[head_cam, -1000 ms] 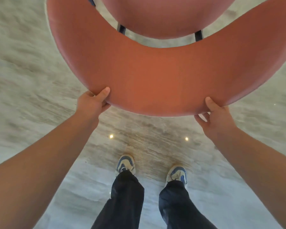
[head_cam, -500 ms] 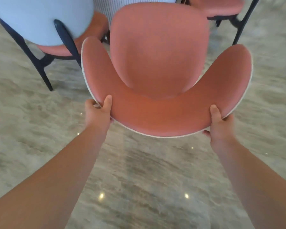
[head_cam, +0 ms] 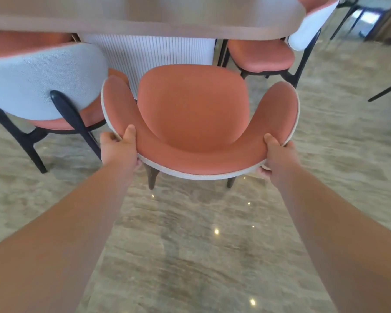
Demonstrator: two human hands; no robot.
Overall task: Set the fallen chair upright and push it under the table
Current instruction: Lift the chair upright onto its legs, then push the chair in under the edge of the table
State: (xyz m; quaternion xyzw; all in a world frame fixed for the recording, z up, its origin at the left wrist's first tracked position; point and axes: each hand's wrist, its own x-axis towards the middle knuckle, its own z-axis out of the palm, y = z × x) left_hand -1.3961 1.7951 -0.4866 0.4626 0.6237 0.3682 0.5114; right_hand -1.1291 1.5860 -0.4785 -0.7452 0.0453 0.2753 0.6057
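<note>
Head view. Left hand [head_cam: 117, 149] and right hand [head_cam: 278, 154], fingers clamped on the backrest rim of the chair [head_cam: 193, 114], upright on the floor [head_cam: 201, 245]; seat short of the desk [head_cam: 145, 23], push-in remaining.

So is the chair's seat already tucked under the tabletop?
No: the chair stands upright short of the table, its whole seat in open view, with the left hand and right hand gripping its backrest.

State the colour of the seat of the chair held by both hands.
Terracotta orange-pink, on the chair seat; the head view shows it.
</note>
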